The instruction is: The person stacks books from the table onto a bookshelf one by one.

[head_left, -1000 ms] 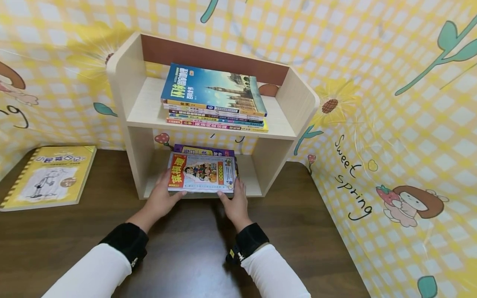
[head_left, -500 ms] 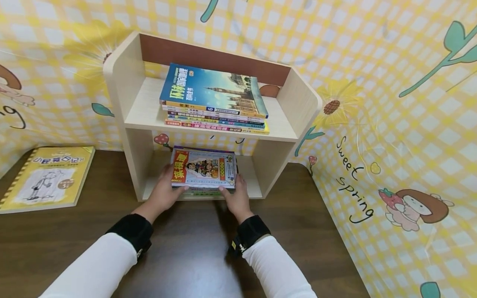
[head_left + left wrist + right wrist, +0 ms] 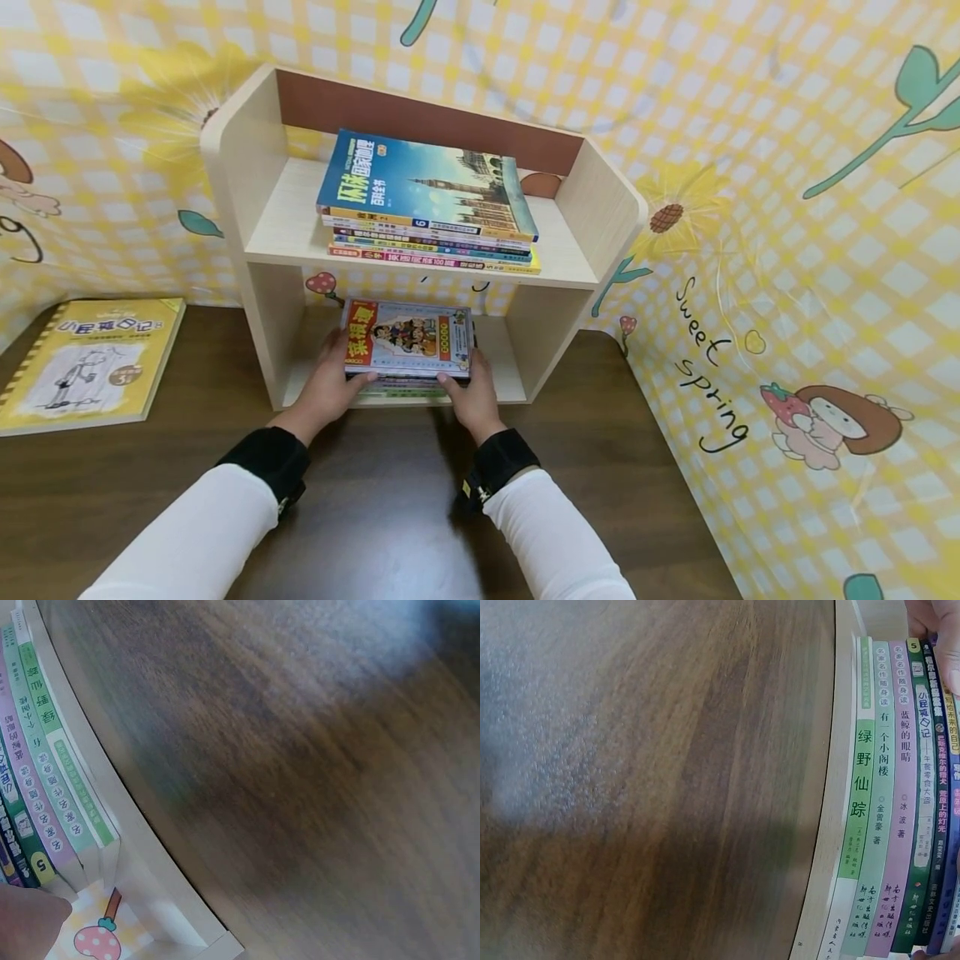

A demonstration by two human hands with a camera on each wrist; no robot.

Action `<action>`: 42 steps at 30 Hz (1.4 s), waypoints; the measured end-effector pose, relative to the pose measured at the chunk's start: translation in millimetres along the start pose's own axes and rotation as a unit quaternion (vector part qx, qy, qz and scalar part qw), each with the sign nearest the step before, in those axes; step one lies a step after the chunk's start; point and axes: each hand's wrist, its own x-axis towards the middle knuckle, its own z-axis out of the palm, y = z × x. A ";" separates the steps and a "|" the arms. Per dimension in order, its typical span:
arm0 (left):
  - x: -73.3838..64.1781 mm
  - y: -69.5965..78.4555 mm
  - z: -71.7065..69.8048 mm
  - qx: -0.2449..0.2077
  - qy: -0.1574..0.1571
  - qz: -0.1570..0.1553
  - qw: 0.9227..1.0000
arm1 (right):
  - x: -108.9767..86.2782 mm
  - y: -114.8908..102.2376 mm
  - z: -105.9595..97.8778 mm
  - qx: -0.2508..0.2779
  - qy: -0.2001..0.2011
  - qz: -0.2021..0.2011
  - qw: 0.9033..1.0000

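Note:
A stack of books lies flat on the lower shelf (image 3: 491, 342), topped by a comic-style book (image 3: 405, 337) with a red title panel. My left hand (image 3: 326, 387) grips the stack's left end, thumb at its front edge. At the right end my right hand (image 3: 474, 400) holds it the same way. Green, mint and pink spines (image 3: 885, 787) near the bottom of the stack face outward in the right wrist view, and the left hand (image 3: 934, 630) shows beyond them. In the left wrist view part of the left hand (image 3: 26, 922) touches the upper books. Most fingers are hidden beside the stack.
The pale wooden bookcase (image 3: 551, 333) stands on a dark wood table (image 3: 600, 483). Its upper shelf (image 3: 281, 221) bears a pile of books under a blue-covered one (image 3: 427, 183). A yellow book (image 3: 90, 362) lies at the left. Checkered cloth (image 3: 735, 250) covers the walls.
The top book has shifted back over the stack, hiding the purple book behind it and baring the spines below at the front. Both hands have stayed at the stack's ends.

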 end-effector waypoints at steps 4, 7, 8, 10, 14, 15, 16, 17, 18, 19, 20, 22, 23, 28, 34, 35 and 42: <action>-3.5 0.1 -3.1 0.007 -0.006 -0.017 1.000 | -0.9 -4.0 2.6 0.018 -0.010 -0.004 1.000; -6.3 -0.3 -5.6 0.010 -0.010 -0.024 1.000 | -3.4 -8.3 4.3 0.026 -0.018 0.002 1.000; -7.0 -1.1 -6.2 0.010 -0.009 -0.022 1.000 | -4.4 -9.9 4.6 0.027 -0.021 0.005 0.999; -8.7 -2.8 -7.2 0.010 -0.008 -0.020 1.000 | -6.3 -11.8 5.5 0.028 -0.024 0.007 0.999; -11.0 -6.4 -7.2 0.009 -0.004 -0.013 1.000 | -7.5 -11.7 7.7 0.029 -0.030 0.004 0.999; -11.7 -6.8 -7.3 0.011 -0.004 -0.012 1.000 | -7.5 -11.1 8.3 0.028 -0.031 0.003 0.999; -12.4 -7.3 -7.5 0.012 -0.003 -0.013 1.000 | -7.6 -10.5 8.7 0.027 -0.034 0.004 0.999; -13.3 -7.4 -7.8 0.011 -0.003 -0.012 1.000 | -7.7 -9.8 9.0 0.027 -0.037 0.003 0.999; -14.7 -7.4 -8.3 0.011 -0.001 -0.011 1.000 | -8.2 -9.2 9.1 0.027 -0.041 0.001 0.999; -16.3 -7.8 -8.9 0.009 0.001 -0.009 1.000 | -9.5 -9.7 8.8 0.029 -0.045 0.004 0.999; -18.7 -8.3 -9.8 0.006 0.003 -0.006 1.000 | -11.1 -9.6 8.5 0.030 -0.046 0.001 0.998; -24.7 -10.1 -11.9 0.001 0.009 -0.001 1.000 | -16.7 -10.7 6.5 0.026 -0.051 0.010 0.998; -28.9 -11.3 -13.1 0.004 0.012 0.004 1.000 | -19.9 -11.4 5.1 0.027 -0.051 0.009 0.998; -55.7 -18.5 -21.2 0.028 0.021 0.022 0.999 | -46.4 -19.6 -8.0 -0.003 -0.064 0.025 0.998; -92.8 -27.7 -33.8 0.077 0.019 0.031 0.996 | -81.0 -26.7 -20.2 -0.063 -0.102 0.023 0.993; -98.3 -29.3 -36.0 0.083 0.019 0.034 0.996 | -85.6 -27.3 -21.3 -0.069 -0.105 0.020 0.992; -129.5 -47.3 -59.0 0.123 0.058 0.052 0.989 | -114.6 -34.4 -26.3 -0.072 -0.125 0.015 0.989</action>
